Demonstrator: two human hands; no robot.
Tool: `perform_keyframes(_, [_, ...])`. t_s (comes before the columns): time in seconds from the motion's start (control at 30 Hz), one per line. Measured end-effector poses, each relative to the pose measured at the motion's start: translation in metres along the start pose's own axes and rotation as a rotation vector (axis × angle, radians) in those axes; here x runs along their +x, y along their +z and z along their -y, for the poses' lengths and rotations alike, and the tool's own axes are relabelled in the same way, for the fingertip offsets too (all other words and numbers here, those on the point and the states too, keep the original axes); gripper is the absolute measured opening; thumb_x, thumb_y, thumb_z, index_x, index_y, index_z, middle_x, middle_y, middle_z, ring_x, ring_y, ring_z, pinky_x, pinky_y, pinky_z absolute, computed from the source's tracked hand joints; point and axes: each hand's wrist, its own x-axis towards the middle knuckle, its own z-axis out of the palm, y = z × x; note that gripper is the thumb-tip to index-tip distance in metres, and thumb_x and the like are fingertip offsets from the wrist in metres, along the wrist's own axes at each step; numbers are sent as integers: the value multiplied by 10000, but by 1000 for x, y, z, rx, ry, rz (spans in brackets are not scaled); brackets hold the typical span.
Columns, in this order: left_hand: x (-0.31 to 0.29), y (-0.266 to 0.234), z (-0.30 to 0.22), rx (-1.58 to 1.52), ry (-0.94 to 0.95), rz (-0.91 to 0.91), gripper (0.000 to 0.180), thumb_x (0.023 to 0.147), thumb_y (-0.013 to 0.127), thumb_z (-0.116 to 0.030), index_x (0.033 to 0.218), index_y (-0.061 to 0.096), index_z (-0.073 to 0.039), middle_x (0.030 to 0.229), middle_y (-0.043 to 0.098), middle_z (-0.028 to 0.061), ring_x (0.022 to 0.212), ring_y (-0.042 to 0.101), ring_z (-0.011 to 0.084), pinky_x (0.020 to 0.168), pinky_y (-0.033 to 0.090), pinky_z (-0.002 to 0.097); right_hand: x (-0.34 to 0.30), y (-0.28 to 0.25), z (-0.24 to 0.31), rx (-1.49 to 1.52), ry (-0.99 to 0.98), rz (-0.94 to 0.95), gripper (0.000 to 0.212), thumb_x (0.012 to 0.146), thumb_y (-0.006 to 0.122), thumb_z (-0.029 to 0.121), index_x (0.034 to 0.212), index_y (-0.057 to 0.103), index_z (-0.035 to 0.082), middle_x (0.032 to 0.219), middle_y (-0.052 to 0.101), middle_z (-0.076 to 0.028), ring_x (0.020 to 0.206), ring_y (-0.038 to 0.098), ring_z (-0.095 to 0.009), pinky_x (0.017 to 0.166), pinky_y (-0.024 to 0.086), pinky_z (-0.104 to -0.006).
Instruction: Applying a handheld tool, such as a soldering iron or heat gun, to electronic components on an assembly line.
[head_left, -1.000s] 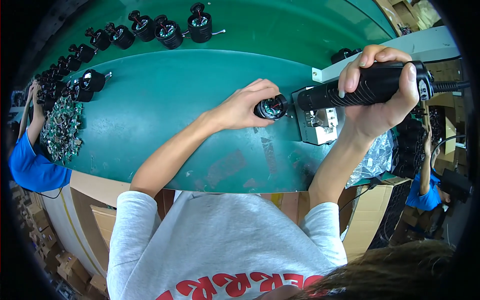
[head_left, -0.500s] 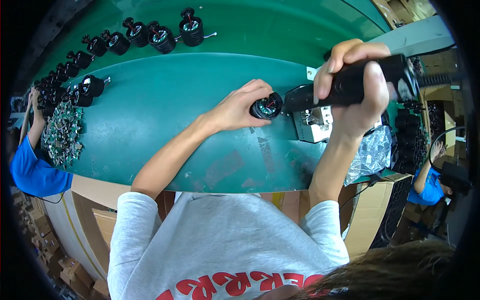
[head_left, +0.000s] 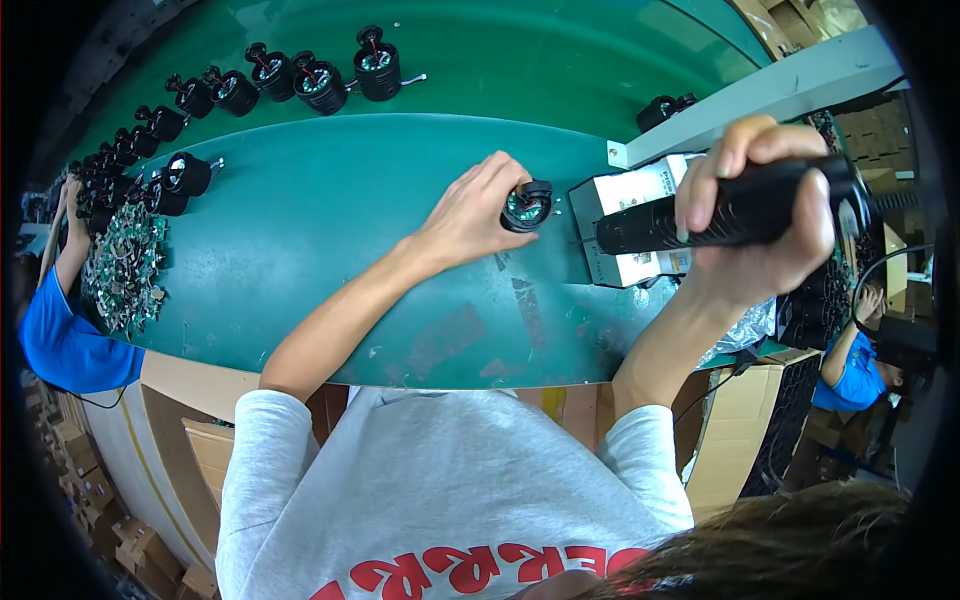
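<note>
My left hand (head_left: pixel 478 208) is wrapped round a small black cylindrical housing (head_left: pixel 522 214), keeping it upright on the green table. Inside its open top a green circuit board and red wires show, with a black cap piece at the rim. My right hand (head_left: pixel 755 235) grips a black electric screwdriver (head_left: pixel 645 229) with a coiled cord, held roughly level. Its thin bit points left toward the housing, with a gap between them. Under the screwdriver stands a small box-shaped device (head_left: pixel 608 266) with a white top and dark front, partly hidden.
Several similar housings (head_left: pixel 320 88) line the far left side. A heap of small circuit boards (head_left: pixel 126 268) lies at left, near a person in a blue shirt (head_left: pixel 72 335). A grey metal bar (head_left: pixel 770 97) crosses at right, above a clear plastic bag (head_left: pixel 742 332). Another blue-shirted person (head_left: pixel 852 372) sits far right.
The screwdriver has moved right and nearer to me, its bit drawing away from the housing. The black cap piece now lies over the housing's rim. My left hand stays almost in place.
</note>
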Motion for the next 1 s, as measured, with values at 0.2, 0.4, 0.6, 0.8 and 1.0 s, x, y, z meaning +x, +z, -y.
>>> perform_keyframes(0.2, [-3, 10, -2, 101, 61, -110, 518, 676, 855, -101, 1067, 516, -103, 1100, 571, 47, 966, 604, 276, 882, 493, 387, -6, 7, 14, -214, -153, 0, 268, 997, 464, 236, 1030, 550, -15, 855, 599, -185, 438, 554, -201, 392, 442, -271])
perform_keyframes(0.4, [-7, -2, 8, -4, 87, 2, 524, 678, 862, -114, 1067, 510, -109, 1094, 554, 46, 942, 592, 265, 881, 483, 382, -6, 16, 10, -653, 23, -207, 349, 1021, 420, 309, 1060, 546, -14, 882, 577, -182, 466, 557, -201, 390, 422, -278])
perform_keyframes(0.6, [-6, 10, 4, 39, 10, -49, 498, 685, 857, -120, 1040, 507, -111, 1053, 538, 47, 918, 580, 259, 877, 478, 376, -9, -8, 3, -104, 132, -147, 366, 1024, 411, 317, 1067, 547, -20, 887, 577, -192, 468, 557, -204, 385, 422, -278])
perform_keyframes(0.8, [-8, 16, -5, 156, 30, -139, 490, 689, 876, -142, 964, 472, -104, 1017, 541, 47, 891, 566, 248, 831, 472, 362, 0, 12, -15, 83, -96, 29, 272, 1018, 418, 215, 1051, 522, -34, 857, 612, -216, 446, 574, -225, 404, 468, -285])
perform_keyframes(1.0, [-8, 20, -3, 153, 44, -170, 484, 690, 878, -154, 945, 469, -107, 968, 504, 44, 864, 549, 245, 823, 465, 357, 0, 10, -25, 19, -103, 46, 260, 1020, 412, 209, 1058, 512, -28, 871, 607, -224, 451, 580, -231, 416, 477, -289])
